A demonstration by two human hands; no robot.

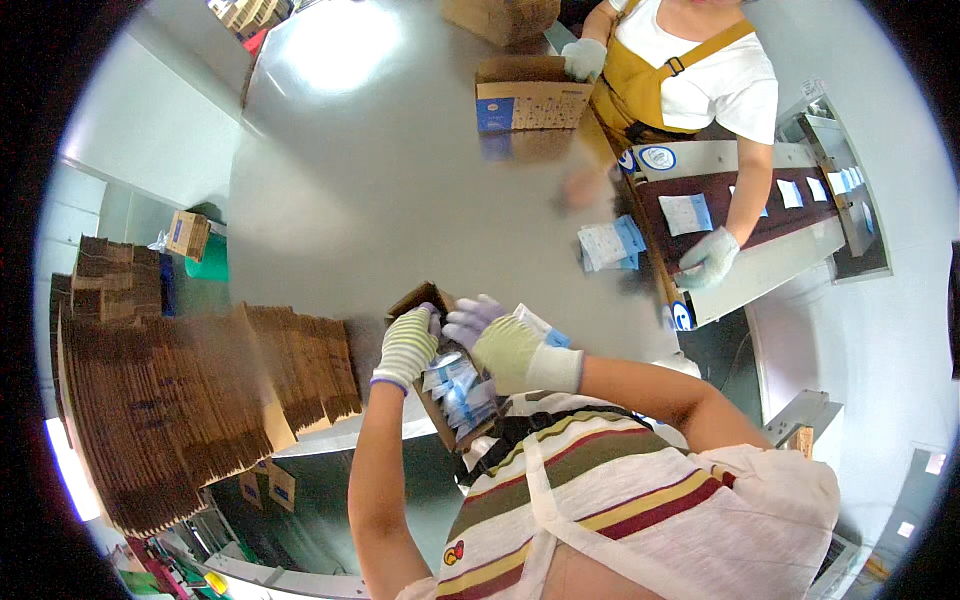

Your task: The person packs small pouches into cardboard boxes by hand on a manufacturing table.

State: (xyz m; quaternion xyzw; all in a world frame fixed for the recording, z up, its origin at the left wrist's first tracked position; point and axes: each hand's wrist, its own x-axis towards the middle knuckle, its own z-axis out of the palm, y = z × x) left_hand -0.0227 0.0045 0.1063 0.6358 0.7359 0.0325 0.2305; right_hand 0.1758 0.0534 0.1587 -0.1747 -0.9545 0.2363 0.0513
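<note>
An open cardboard box [432, 408] stands tilted in front of my body, with several white-and-blue packets [458, 388] lying inside. My left hand [408, 346], in a striped glove with purple fingertips, is closed on the far left side of the box. Over its right side reaches my right hand [500, 342], in a pale yellow-green glove, its fingers apart and nothing visible in them. That hand partly hides the box opening. Just beyond it, a white-and-blue packet [545, 328] lies on the grey table [400, 200].
Flattened cardboard boxes [190, 400] are stacked at the left. Across the table a co-worker has one gloved hand [708, 258] by a conveyor belt [740, 212] carrying packets, the other on an open box [535, 105]. A packet pile [608, 244] lies beside the belt.
</note>
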